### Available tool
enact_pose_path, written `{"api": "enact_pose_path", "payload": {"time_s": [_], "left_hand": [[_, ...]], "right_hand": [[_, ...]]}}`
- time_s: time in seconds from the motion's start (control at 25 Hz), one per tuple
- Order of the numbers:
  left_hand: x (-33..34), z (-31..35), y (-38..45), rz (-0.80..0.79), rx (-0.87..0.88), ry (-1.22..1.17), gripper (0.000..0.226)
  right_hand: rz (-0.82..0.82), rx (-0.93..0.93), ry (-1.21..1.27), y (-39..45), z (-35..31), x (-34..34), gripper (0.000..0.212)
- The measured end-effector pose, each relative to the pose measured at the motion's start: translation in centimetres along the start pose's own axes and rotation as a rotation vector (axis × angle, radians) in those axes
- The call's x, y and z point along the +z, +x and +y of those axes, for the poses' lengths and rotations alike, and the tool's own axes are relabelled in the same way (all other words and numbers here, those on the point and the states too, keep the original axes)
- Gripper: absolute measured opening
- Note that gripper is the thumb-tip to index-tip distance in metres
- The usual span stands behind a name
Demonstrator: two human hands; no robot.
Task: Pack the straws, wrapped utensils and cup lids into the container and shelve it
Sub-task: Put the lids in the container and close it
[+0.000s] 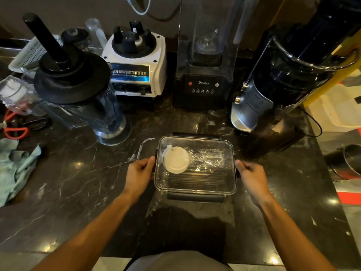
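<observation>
The dark marble tabletop [78, 182] fills the view, its near edge running just in front of the person's body. Appliances crowd its far edge: a black juicer [283, 79] toward the far right corner, a black blender [205, 65] under a clear hood at the middle, a white blender base [136, 61] left of it, and a clear jug with a black lid [78, 90] toward the far left. Bare marble lies open between these machines and the near edge, widest on the near left. A pale green cloth [17, 169] lies crumpled at the left edge, with red-handled scissors [15, 130] beyond it. A steel pot [347, 163] stands past the right edge.

The clear container [195, 165], lid on, sits on the tabletop at the middle, dark clasps at its sides. Inside, a white cup lid [175, 160] lies at the left, crinkled wrapped utensils [209, 158] beside it, and dark straws [195, 178] along the near side. The left hand [139, 172] curls its grip on the left clasp; the right hand [252, 175] grips the right clasp likewise. A small clear plastic piece [142, 147] lies just beyond the left hand.
</observation>
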State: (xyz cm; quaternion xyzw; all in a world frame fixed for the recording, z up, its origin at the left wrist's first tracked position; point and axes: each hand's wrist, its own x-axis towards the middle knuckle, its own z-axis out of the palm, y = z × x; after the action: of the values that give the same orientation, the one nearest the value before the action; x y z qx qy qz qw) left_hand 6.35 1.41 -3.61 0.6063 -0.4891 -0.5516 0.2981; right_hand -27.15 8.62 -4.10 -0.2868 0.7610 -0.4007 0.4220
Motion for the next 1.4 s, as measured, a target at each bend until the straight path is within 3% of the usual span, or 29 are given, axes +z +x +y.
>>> {"api": "enact_pose_path", "payload": {"time_s": [0.12, 0.24, 0.36, 0.44, 0.56, 0.72, 1.04, 1.4], "left_hand": [[-0.8, 0.2, 0.8, 0.008, 0.089, 0.278, 0.026], [-0.6, 2.6, 2.3, 0.106, 0.481, 0.597, 0.029], [2.6, 6.4, 4.1, -0.146, 0.768, 0.762, 0.037], [5.2, 7.4, 5.2, -0.344, 0.771, 0.959, 0.05], [7.3, 6.8, 6.5, -0.413, 0.721, 1.178, 0.065], [7.6, 6.7, 7.4, -0.395, 0.678, 1.096, 0.063], [8.3, 6.5, 8.7, -0.372, 0.593, 0.993, 0.056], [9.4, 6.0, 8.9, -0.256, 0.594, 0.992, 0.048]], "right_hand": [[-0.051, -0.022, -0.064, -0.7, -0.7, -0.5, 0.038], [0.042, -0.354, -0.597, -2.4, -1.2, -0.3, 0.065], [-0.149, -0.495, -0.851, -5.6, -0.8, 1.5, 0.098], [-0.177, -0.631, -0.99, -6.6, 1.5, 2.1, 0.109], [-0.153, -0.69, -1.046, -6.6, 3.2, 1.8, 0.105], [-0.152, -0.656, -0.955, -6.7, 2.8, 2.0, 0.097], [-0.012, -0.809, -1.103, -6.1, 3.6, 2.1, 0.092], [-0.056, -0.847, -1.09, -5.9, 3.7, 2.2, 0.087]]}}
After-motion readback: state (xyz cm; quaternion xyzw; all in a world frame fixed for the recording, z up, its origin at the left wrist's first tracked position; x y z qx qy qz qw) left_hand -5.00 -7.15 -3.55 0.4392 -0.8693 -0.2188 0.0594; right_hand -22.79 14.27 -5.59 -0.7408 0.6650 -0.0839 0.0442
